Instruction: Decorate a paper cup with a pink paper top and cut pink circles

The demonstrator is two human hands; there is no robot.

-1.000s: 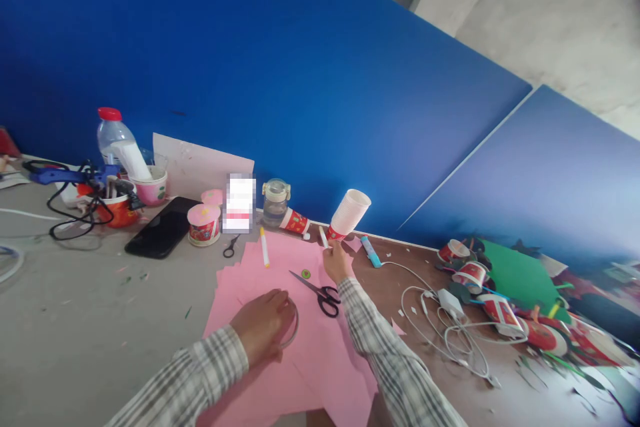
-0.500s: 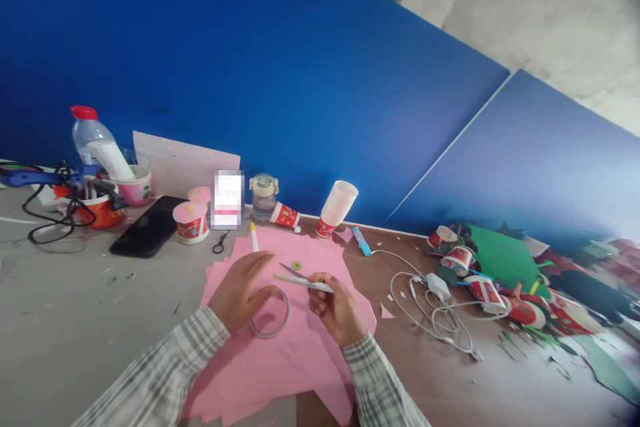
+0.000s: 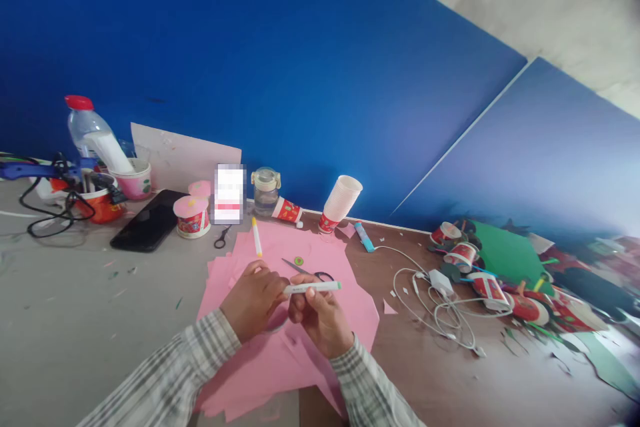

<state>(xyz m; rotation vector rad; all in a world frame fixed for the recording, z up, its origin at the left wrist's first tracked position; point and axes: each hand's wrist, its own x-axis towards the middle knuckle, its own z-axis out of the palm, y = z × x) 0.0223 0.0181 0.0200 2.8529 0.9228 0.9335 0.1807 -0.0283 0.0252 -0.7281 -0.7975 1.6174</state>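
A white marker [image 3: 320, 286] with a green end lies across the fingers of my right hand [image 3: 325, 320], which is closed on it. My left hand [image 3: 257, 300] has its fingers closed at the marker's other end, covering that tip. Below both hands is a stack of pink paper [image 3: 240, 380]. A thin grey ring [image 3: 277, 328] on the paper is mostly hidden by my hands. Just beyond my fingers lie scissors [image 3: 295, 266] with dark handles and a small green round piece [image 3: 299, 261]. Farther back rests a white marker with yellow ends [image 3: 257, 237].
At the back stand a stack of paper cups [image 3: 341, 203], a lidded jar [image 3: 266, 192] and a tipped red cup [image 3: 287, 210]. A phone [image 3: 150, 221] and a pink-topped cup [image 3: 193, 217] are left. White cables [image 3: 440, 307] and several decorated cups [image 3: 487, 290] lie right.
My left hand has moved right and closed on the marker's end. The marker in my right hand now points its green end rightward. The view has shifted slightly.
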